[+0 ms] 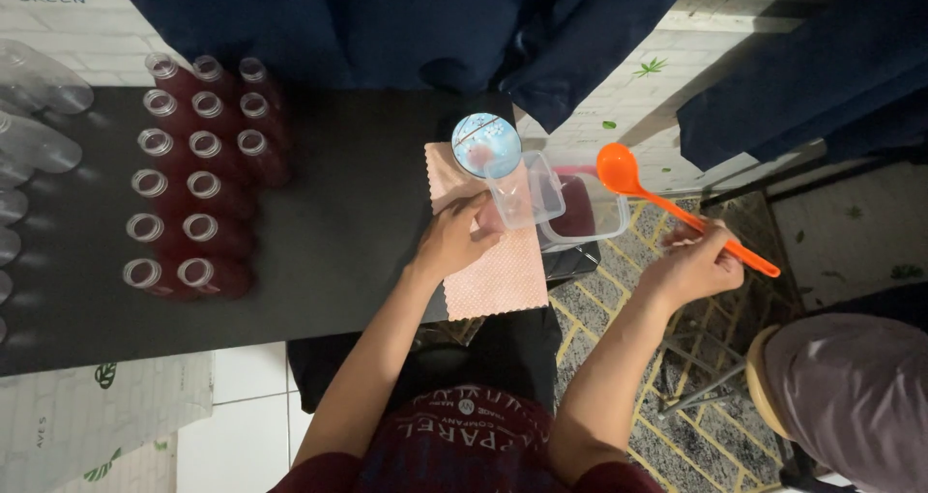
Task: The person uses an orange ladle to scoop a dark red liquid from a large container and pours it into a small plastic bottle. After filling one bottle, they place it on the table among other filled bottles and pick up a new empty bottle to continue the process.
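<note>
Orange ladle (667,206) held over clear container (580,213) of red liquid, bowl end just above container's far right corner; long axis runs from bowl at upper left down to handle end at lower right; right hand (694,266) clamped on handle; left hand (454,239) laid on small clear bottle (509,198) standing on pink cloth (493,266), fingers closed around it; bottle lies left of ladle bowl, nearer left hand; white funnel (486,143) seen just behind bottle; filled red bottles (198,174) ranked well apart at left on black table (338,232).

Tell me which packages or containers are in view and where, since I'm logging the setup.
Filled bottles: rows on the black table's left, clear with red liquid, uncapped.
Empty bottles: far left edge, clear, lying down.
Plastic tub: beside the pink cloth, clear, rectangular, holding red liquid.
</note>
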